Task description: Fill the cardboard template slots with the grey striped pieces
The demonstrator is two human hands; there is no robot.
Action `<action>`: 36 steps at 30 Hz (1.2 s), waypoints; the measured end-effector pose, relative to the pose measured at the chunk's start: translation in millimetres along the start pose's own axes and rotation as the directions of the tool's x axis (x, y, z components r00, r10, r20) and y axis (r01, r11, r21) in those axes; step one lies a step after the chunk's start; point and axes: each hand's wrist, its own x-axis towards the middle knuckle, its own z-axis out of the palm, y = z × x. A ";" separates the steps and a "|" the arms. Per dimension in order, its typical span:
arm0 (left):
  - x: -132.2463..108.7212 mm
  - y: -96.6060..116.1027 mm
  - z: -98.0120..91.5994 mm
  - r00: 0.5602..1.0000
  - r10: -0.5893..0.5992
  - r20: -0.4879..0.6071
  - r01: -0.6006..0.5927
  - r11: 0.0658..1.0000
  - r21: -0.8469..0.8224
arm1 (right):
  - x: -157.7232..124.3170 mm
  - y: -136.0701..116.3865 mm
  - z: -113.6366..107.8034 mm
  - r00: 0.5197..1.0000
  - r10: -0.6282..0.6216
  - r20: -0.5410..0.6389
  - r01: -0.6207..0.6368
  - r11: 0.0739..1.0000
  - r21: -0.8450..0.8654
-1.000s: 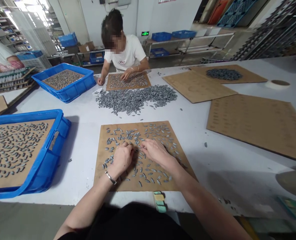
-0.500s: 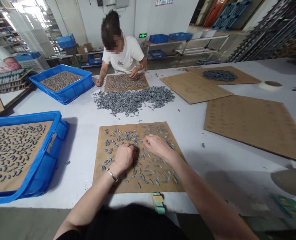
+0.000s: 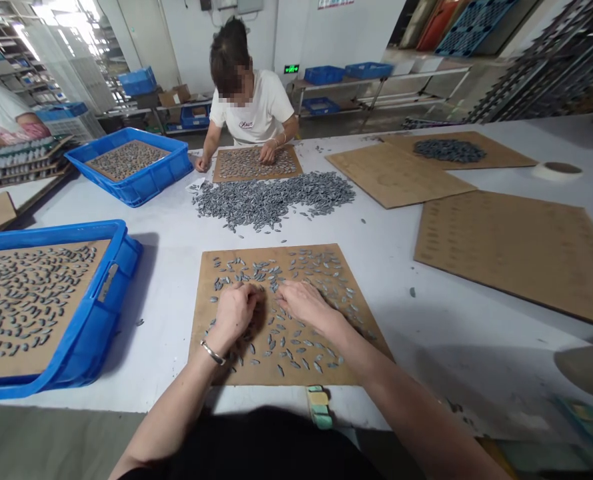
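A brown board (image 3: pixel 296 380) lies flat before me, scattered with small grey leaf-shaped pieces (image 3: pixel 303 363). Over its left-centre, my left hand (image 3: pixel 236 310) has its fingers pinched together close to the surface; a metal bracelet is on that wrist. Just to the right, my right hand (image 3: pixel 302 301) is curled, its fingertips closed down near the board among the pieces. Whatever either pinch holds is hidden or too small to make out. Beyond the board's far edge spreads a large heap of the same grey pieces (image 3: pixel 271 200).
On the left stand a near blue tray (image 3: pixel 89 333) and a farther blue tray (image 3: pixel 163 177), both holding boards covered in pieces. A co-worker (image 3: pixel 253 110) works over another board across the table. To the right lie several brown boards (image 3: pixel 516 247) and a tape roll (image 3: pixel 556 171).
Both my hands have shifted a little to the left over the board. The camera's view has also moved slightly.
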 end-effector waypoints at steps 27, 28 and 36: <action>-64.2 -39.5 -9.2 0.992 -0.093 -0.089 0.078 0.985 -0.155 | -6.9 11.1 8.4 0.990 0.111 -0.088 -0.120 0.987 -0.110; -68.1 -42.9 -9.9 0.991 -0.094 -0.096 0.079 0.985 -0.157 | -9.5 12.6 8.5 0.993 0.075 -0.091 -0.087 0.987 -0.133; -104.9 -35.6 4.9 0.999 0.044 0.022 -0.041 0.991 -0.130 | -41.3 -2.8 6.5 0.993 0.023 -0.115 -0.029 0.998 -0.050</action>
